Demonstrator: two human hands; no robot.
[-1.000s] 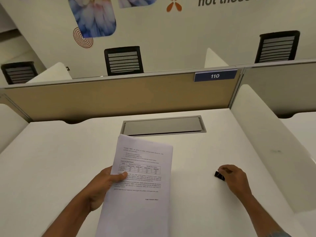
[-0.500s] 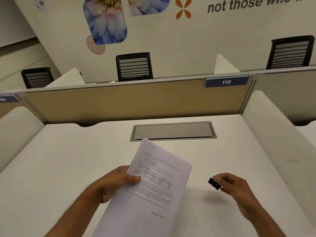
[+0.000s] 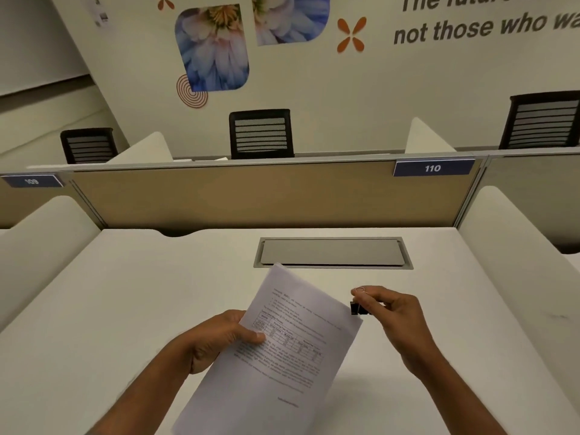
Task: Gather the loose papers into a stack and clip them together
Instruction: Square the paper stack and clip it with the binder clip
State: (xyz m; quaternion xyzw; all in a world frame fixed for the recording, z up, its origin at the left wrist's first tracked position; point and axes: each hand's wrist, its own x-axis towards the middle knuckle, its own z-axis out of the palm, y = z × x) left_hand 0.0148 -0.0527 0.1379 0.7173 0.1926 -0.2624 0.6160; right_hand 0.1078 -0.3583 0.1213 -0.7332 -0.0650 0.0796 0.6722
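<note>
My left hand [image 3: 219, 339] grips a stack of printed white papers [image 3: 282, 356] by its left edge, thumb on top, holding it tilted above the white desk [image 3: 110, 309]. My right hand [image 3: 394, 315] pinches the wire handles of a small black binder clip [image 3: 357, 308]. The clip sits right at the stack's upper right corner, touching or just beside the paper edge; I cannot tell whether its jaws are over the sheets.
A grey cable hatch [image 3: 332, 252] is set into the desk behind the papers. A tan partition [image 3: 235, 196] with a "110" label [image 3: 433, 167] closes the back, and white side dividers [image 3: 514, 246] flank the desk. Black chairs [image 3: 260, 133] stand beyond.
My right hand lifted the binder clip off the desk and carried it left to the stack's right corner. My left hand tilted the papers clockwise toward it.
</note>
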